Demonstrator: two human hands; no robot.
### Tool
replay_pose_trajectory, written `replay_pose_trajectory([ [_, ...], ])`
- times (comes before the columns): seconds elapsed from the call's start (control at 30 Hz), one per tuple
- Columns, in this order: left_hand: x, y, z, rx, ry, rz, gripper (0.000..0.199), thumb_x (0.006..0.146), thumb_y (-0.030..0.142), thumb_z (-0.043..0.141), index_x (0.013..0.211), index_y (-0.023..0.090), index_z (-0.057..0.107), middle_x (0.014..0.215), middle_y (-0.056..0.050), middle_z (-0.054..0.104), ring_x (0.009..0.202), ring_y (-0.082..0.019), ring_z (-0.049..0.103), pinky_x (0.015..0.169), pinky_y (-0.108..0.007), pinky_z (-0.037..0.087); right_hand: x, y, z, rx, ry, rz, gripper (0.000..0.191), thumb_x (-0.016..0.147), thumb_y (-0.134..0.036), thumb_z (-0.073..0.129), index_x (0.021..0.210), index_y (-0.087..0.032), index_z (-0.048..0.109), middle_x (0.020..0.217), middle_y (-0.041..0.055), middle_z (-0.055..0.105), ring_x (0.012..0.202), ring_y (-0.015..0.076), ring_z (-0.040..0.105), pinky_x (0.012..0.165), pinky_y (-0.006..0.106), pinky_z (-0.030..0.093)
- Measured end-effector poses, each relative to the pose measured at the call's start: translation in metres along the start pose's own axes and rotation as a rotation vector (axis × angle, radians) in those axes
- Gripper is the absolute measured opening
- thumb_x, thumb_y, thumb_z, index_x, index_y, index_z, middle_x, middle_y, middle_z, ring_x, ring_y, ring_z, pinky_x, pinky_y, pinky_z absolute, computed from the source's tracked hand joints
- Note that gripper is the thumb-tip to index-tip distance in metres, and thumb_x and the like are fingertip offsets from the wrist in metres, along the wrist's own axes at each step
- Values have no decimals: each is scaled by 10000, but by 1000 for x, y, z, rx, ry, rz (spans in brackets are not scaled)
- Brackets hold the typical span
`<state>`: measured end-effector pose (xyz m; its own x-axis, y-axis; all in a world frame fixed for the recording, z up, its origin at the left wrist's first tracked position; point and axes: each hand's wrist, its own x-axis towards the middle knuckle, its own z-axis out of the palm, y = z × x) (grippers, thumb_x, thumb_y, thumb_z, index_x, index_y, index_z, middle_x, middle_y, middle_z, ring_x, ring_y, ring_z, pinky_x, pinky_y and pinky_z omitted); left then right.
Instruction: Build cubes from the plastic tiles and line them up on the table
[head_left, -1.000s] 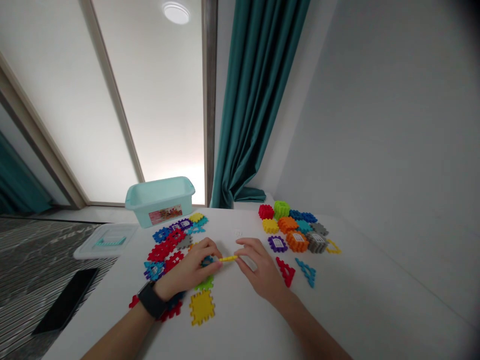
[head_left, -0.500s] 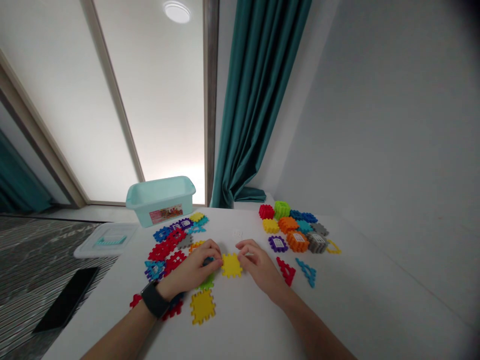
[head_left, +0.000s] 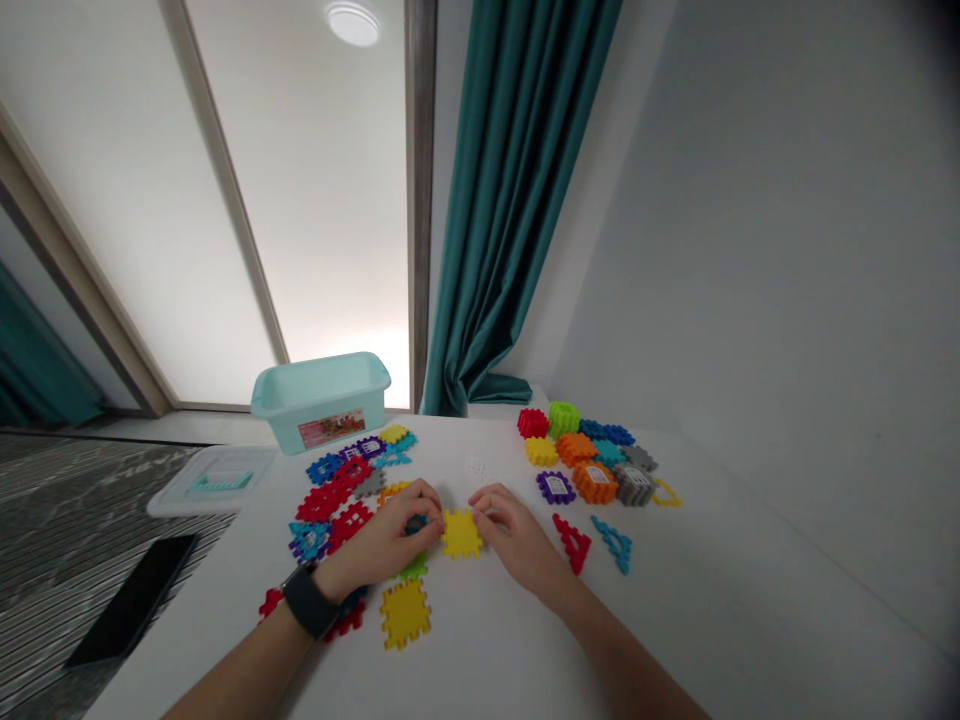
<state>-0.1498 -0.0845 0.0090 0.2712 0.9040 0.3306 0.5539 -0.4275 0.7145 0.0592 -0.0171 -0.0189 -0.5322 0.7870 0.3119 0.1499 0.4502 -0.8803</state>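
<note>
Between my hands is a yellow square building tile with notched edges. My left hand, a dark watch on its wrist, pinches the tile's left edge. My right hand is at its right edge, thumb and fingertips closed on the upper right corner. A larger yellow tile lies nearer to me on the white table. Partly under my left hand are a green tile and an orange tile. Red tiles lie in a loose group left of that hand.
Stacked tiles stand at the right, among them orange and grey ones. A red triangle and a blue triangle lie before them. At the back left are a mint tub and a clear lid; a black phone lies left.
My right hand has shifted slightly left, closer against the yellow tile's edge. My left hand stays almost where it was.
</note>
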Motion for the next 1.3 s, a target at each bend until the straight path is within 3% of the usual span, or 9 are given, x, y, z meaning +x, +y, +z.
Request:
replay_pose_trajectory([
  [0.1, 0, 1, -1, 13, 7, -2, 233, 990, 291, 485, 810, 194, 597, 970, -57, 610, 909, -184, 600, 832, -331, 520, 0, -5, -3, -35, -1, -50, 209, 948, -320, 511, 793, -210, 598, 993, 53, 597, 936, 188, 615, 773, 309, 562],
  [0.3, 0, 6, -6, 61, -5, -11, 291, 1022, 367, 433, 901, 191, 631, 966, -54, 598, 916, -194, 588, 824, -317, 507, -4, -14, -9, -269, 27, -294, 148, 983, -256, 510, 950, -238, 654, 1061, 83, 613, 1049, 231, 597, 953, 415, 510],
  [0.63, -3, 11, -11, 95, -18, 10, 212, 1005, 349, 459, 977, 212, 618, 1043, -57, 602, 966, -204, 599, 891, -340, 513, -10, -15, -12, -484, 26, -456, 187, 1006, -224, 486, 1078, -270, 653, 1146, 98, 603, 1108, 245, 587, 955, 435, 531],
  [0.73, -2, 9, -11, 127, -6, 7, 176, 960, 378, 547, 975, 207, 584, 1032, -50, 584, 940, -203, 597, 868, -344, 520, -9, -14, -13, -550, 29, -477, 189, 1005, -214, 486, 1066, -264, 657, 1119, 99, 617, 1076, 248, 598, 925, 436, 542],
  [0.93, -3, -4, -10, 420, 73, 57, 334, 787, 412, 788, 976, 196, 617, 1172, -100, 574, 1066, -284, 583, 923, -428, 501, -6, -12, -13, -593, -36, -448, 194, 990, -179, 489, 1064, -268, 645, 1150, 95, 633, 1077, 250, 616, 932, 457, 547],
  [1.13, -5, -8, -11, 607, 176, 137, 350, 809, 416, 774, 1045, 200, 632, 1202, -119, 589, 1093, -314, 574, 937, -465, 487, -7, -13, -10, -541, -80, -364, 325, 895, -94, 539, 1172, -255, 597, 1318, 110, 577, 1243, 270, 554, 1049, 497, 501],
  [1.3, -6, -8, -6, 650, 187, 223, 387, 853, 458, 741, 1116, 203, 617, 1210, -120, 591, 1094, -303, 567, 943, -460, 491, -8, -11, -7, -503, -71, -359, 320, 876, -143, 612, 1179, -238, 574, 1359, 118, 550, 1277, 272, 538, 1076, 499, 490],
])
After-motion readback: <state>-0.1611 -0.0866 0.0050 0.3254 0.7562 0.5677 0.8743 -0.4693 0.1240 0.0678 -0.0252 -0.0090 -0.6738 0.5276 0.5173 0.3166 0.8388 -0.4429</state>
